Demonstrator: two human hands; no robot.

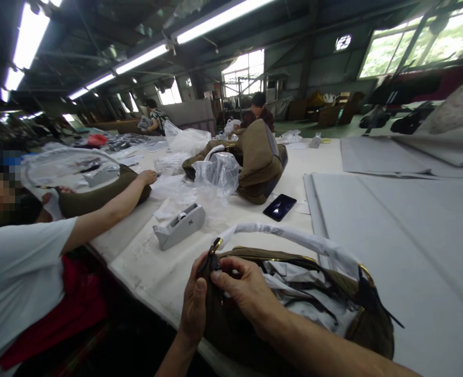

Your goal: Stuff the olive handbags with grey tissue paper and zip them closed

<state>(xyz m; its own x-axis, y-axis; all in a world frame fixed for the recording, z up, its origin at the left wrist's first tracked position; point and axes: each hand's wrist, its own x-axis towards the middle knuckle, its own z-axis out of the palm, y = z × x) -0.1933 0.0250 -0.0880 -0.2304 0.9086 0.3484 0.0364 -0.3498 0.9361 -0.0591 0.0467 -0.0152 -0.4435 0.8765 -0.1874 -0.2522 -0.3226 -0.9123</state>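
Note:
An olive handbag (231, 324) lies in front of me at the table edge, its zipped top open and white stuffing paper (313, 298) showing inside. White wrapping covers its strap (286, 235), which joins the bag by gold rings and dark tabs. My left hand (194, 303) is closed round the bag's left end, the thumb pressed on its side. Thumb and fingers of my right hand (247, 288) pinch the bag's left corner beside the dark tab (210, 262), just under the gold ring (217, 244). Whatever small part sits between those fingertips is hidden.
Ahead stand a grey tape dispenser (180, 226), a black phone (279, 207), clear plastic bags (218, 175) and more olive bags (257, 162). Large white sheets (392, 246) lie to the right. At left, a co-worker's arm (113, 212) reaches across another olive handbag (98, 199).

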